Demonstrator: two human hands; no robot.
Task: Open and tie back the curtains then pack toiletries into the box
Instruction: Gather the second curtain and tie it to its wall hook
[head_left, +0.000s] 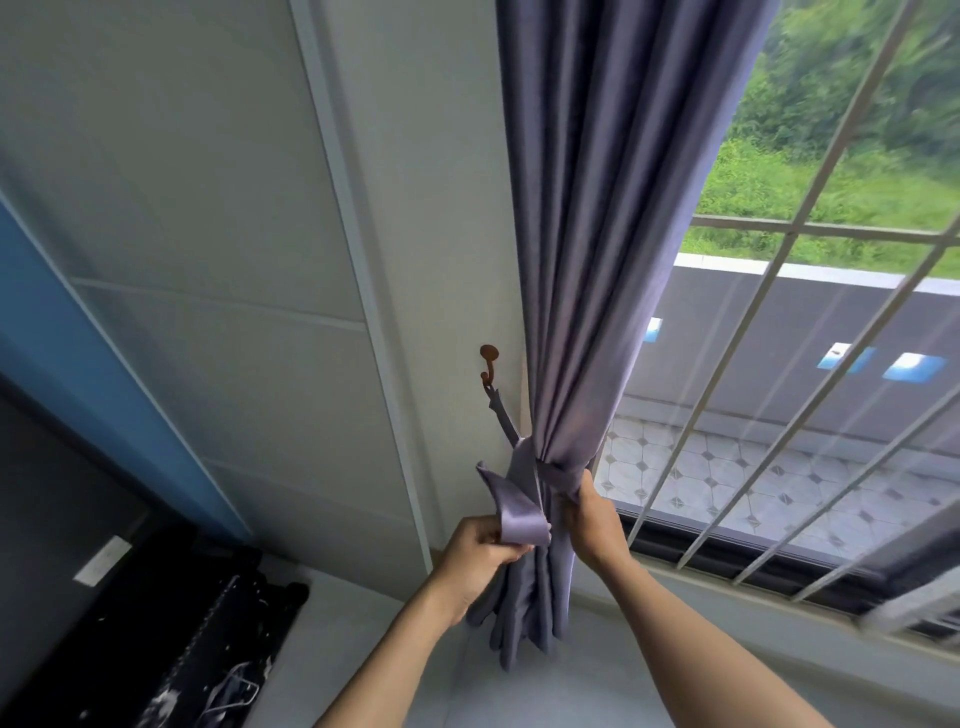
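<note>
A grey-purple curtain (613, 234) hangs gathered at the left side of the window. A tie-back band (514, 493) of the same cloth wraps round the bunched curtain, and a thin strand of it runs up to a brown wall hook (488, 364). My left hand (480, 553) grips the loose end of the band below the gathered part. My right hand (592, 519) grips the band where it wraps the curtain's right side. No toiletries and no box are in view.
A window with white bars (789, 322) fills the right, with a tiled balcony and greenery outside. A white sill (727, 618) runs below it. At lower left stands a dark item with a zip (208, 623) beside a blue panel (78, 332).
</note>
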